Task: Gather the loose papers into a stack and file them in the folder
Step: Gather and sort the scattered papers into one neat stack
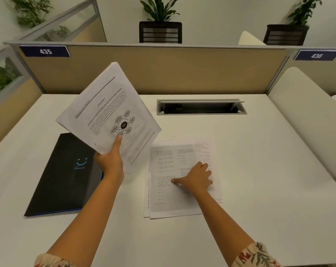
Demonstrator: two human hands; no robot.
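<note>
White sheets (179, 182) lie fanned and overlapping on the desk (259, 170); dragging them could crease or scatter them. Left hand (110, 160) pinches a raised bundle (107, 110) by its lower edge, thumb on top; it may slip. Right hand (197, 179) presses spread and flat on the sheets. Black folder (66, 176) lies closed at left.

The tabletop (259, 151) lies bare along its near edge and right side. A black folder (63, 176) fills the left side, loose papers (163, 205) the middle, and an open cable tray (200, 106) sits by the far edge.
</note>
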